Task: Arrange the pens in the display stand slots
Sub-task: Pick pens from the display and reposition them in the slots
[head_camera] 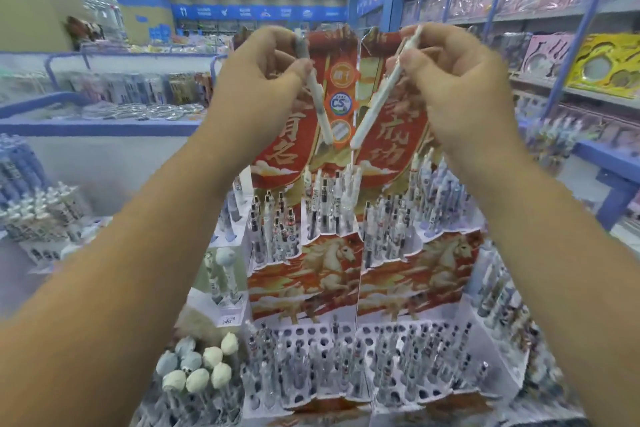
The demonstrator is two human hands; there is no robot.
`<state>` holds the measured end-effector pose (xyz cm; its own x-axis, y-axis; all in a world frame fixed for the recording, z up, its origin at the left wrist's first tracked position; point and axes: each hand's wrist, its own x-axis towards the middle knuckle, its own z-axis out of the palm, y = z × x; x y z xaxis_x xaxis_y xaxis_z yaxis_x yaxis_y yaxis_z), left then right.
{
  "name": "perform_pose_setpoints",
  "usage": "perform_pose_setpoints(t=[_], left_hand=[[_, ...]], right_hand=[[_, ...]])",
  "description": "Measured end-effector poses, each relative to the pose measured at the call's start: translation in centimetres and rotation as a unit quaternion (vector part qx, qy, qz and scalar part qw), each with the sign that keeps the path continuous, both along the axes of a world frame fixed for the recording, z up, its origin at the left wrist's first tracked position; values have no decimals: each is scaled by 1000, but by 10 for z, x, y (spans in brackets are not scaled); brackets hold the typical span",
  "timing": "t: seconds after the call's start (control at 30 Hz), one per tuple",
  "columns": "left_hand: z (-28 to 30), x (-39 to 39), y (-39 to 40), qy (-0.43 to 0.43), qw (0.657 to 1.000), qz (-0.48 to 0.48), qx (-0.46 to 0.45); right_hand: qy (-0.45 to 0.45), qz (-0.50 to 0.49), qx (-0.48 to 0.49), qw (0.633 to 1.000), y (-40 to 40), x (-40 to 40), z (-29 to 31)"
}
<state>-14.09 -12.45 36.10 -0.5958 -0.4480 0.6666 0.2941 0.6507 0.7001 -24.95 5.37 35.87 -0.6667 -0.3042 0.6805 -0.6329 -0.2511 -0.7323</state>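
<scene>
White pens [320,104] in each hand [258,80].

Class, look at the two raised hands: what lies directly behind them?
Behind the left hand and right hand, each holding a white pen, stand the red display backboards. The hands cover part of the backboards' printing.

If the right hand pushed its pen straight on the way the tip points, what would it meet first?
Probably the tip of the other white pen in the left hand; the right hand aims its pen down-left toward it, though depth is unclear.
</scene>
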Motion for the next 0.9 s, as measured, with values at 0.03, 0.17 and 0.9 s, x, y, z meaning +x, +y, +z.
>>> perform_pose_setpoints(t=[0.03, 0.17, 0.9], left_hand=[[-3, -3, -2, -3, 1000, 9, -3], [-13, -11, -17, -67, 996, 54, -10], [-30, -44, -61, -347, 928, -6, -138]], right_hand=[[12, 0, 9, 1000, -7, -4, 0], [38, -8, 83, 996, -29, -21, -9], [-67, -34, 332, 940, -79, -29, -36]])
